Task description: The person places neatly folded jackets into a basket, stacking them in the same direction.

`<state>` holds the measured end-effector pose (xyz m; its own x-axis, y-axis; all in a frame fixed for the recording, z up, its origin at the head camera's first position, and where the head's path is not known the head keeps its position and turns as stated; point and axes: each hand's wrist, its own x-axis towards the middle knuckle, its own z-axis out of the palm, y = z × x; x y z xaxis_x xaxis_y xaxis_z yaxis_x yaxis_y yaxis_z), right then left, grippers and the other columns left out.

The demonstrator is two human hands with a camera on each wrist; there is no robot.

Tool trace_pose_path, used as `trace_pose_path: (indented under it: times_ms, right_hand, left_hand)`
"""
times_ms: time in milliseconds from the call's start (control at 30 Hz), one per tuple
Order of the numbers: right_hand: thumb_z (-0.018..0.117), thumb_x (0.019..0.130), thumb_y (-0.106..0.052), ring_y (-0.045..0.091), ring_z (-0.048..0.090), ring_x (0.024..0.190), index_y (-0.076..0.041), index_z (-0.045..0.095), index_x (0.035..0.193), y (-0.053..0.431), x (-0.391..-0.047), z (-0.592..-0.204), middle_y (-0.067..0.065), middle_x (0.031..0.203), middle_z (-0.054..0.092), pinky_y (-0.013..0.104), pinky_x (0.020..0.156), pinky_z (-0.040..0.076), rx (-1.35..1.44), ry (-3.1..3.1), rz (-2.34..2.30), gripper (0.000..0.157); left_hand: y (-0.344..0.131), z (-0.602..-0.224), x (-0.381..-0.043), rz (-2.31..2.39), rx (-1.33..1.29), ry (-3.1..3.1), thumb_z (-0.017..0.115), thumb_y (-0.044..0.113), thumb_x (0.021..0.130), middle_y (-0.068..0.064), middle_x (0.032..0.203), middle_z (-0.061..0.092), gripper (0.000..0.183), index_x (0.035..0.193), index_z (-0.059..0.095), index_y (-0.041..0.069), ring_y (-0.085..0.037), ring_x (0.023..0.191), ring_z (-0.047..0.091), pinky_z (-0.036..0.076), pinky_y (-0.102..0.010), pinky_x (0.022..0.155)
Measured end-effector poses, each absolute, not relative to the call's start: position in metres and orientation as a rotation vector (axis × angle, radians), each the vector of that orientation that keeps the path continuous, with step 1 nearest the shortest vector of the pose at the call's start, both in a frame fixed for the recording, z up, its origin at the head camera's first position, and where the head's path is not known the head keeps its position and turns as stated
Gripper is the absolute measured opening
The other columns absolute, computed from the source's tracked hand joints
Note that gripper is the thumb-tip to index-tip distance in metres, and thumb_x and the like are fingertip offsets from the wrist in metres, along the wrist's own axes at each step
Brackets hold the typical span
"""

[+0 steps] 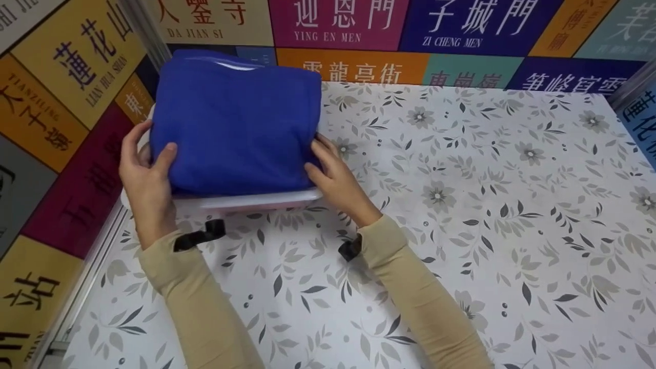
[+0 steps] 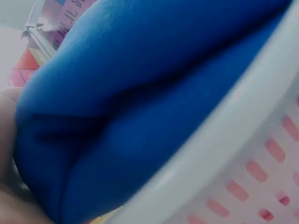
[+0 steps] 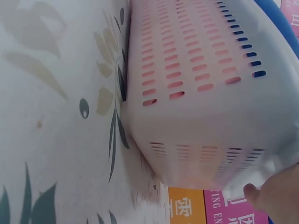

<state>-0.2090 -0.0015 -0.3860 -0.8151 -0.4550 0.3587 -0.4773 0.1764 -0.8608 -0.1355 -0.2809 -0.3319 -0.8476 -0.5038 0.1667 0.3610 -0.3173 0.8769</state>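
A folded blue cloth [image 1: 236, 128] fills the top of a white slotted basket [image 1: 251, 201] and bulges over its rim, also seen in the left wrist view. At the basket's left end, my left hand [image 1: 151, 179] grips the side, its thumb lying against the cloth and its fingers around the outside. My right hand [image 1: 338, 179] holds the opposite end, thumb at the cloth's edge, fingers partly hidden behind it. Pink shows through the slots of the basket [image 3: 187, 116] in the right wrist view, where its base is close to the table.
The table [image 1: 461, 230] has a white covering with grey leaves and flowers. Panels with large characters [image 1: 338, 25] stand along its back and left sides. The basket is in the back left corner, near both panels. Black wrist mounts [image 1: 207, 233] project inward from the tan sleeves.
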Motion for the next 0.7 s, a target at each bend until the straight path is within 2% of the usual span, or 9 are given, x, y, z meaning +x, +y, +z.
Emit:
trace_pose_path:
  times_ms: [267,467,700]
  right_hand:
    - [0.051,0.091,-0.017,0.014,0.022,0.130,-0.001,0.035,0.135,-0.0017,-0.2095,-0.3847,0.012,0.142,0.028,0.023,0.105,0.015,0.950,-2.420,1.699,0.050]
    - [0.051,0.091,-0.018,0.018,0.026,0.129,0.002,0.034,0.134,-0.0014,-0.2103,-0.3833,0.015,0.140,0.031,0.021,0.104,0.017,0.929,-2.504,1.614,0.051]
    - [0.049,0.092,-0.025,0.015,0.027,0.129,-0.003,0.031,0.137,-0.0031,-0.2111,-0.3825,0.011,0.140,0.033,0.021,0.104,0.017,0.907,-2.611,1.498,0.053]
  left_hand:
    - [-0.2798,-0.3252,-0.1344,-2.044,0.203,-1.423,0.065,-0.008,0.075,-0.009,0.127,0.045,0.042,0.114,0.057,0.007,-0.023,0.116,0.042,0.037,-0.029,0.089]
    - [-0.2812,-0.3274,-0.1370,-2.037,0.219,-1.448,0.062,-0.010,0.076,-0.007,0.127,0.045,0.042,0.114,0.058,0.007,-0.023,0.115,0.042,0.037,-0.027,0.088]
    - [-0.2849,-0.3298,-0.1364,-2.027,0.328,-1.543,0.061,-0.006,0.079,-0.005,0.128,0.045,0.041,0.115,0.058,0.012,-0.020,0.116,0.041,0.036,-0.027,0.089]
